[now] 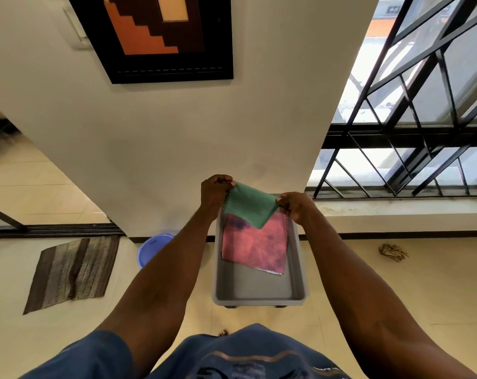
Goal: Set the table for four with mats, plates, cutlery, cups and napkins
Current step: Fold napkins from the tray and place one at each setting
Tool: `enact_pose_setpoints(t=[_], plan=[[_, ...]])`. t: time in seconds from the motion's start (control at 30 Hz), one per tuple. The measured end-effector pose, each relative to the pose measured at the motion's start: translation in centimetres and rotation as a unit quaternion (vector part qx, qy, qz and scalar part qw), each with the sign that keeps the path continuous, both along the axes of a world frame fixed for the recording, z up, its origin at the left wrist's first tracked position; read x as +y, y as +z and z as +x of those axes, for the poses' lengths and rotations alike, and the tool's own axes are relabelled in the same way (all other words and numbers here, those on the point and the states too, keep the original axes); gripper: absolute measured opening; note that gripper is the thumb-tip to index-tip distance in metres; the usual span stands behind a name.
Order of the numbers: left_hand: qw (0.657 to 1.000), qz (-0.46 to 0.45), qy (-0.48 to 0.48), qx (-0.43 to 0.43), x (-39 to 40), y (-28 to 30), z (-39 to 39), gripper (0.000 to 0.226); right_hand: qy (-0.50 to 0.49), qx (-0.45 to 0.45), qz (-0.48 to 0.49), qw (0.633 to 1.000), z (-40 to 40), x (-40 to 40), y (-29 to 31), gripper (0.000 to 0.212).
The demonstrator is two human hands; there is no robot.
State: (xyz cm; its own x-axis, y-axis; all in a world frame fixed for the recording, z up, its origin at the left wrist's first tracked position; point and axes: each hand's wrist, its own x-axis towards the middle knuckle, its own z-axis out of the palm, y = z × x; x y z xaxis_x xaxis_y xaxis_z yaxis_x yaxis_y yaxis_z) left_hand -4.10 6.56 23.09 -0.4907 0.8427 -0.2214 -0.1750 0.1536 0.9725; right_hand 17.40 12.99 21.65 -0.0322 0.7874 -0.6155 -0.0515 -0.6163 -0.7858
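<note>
Head view is showing both hands, left hand (pixel 215 191) and right hand (pixel 296 206), pinching a green napkin (pixel 248 205) above the grey bin (pixel 259 291), likely fetching napkins, needing carrying next.

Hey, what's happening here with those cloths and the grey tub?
A person stands over a grey plastic tub on the tiled floor and holds a green cloth stretched between both hands above it. The left hand pinches one corner and the right hand pinches the other. A pink mottled cloth lies inside the tub. A blue basin sits beside the tub, and a striped mat lies further left. No dining table is in view.
</note>
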Motion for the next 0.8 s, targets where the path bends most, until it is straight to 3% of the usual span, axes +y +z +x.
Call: enact_pose_setpoints(t=[0.33, 0.63, 0.8], plan=[[1.000, -0.009, 0.003, 0.015, -0.1, -0.5, -0.6, 0.021, 0.000, -0.006, 0.012, 1.000, -0.5, 0.2, 0.6, 0.022], [0.995, -0.024, -0.043, 0.090, 0.1, -0.5, -0.7, 0.023, 0.114, -0.113, 0.098, 0.982, -0.5, 0.2, 1.5, 0.013], [0.998, -0.021, -0.047, 0.034, 0.1, 0.1, -0.7, 0.021, 0.017, 0.046, -0.039, 0.998, -0.6, -0.6, 2.3, 0.006]])
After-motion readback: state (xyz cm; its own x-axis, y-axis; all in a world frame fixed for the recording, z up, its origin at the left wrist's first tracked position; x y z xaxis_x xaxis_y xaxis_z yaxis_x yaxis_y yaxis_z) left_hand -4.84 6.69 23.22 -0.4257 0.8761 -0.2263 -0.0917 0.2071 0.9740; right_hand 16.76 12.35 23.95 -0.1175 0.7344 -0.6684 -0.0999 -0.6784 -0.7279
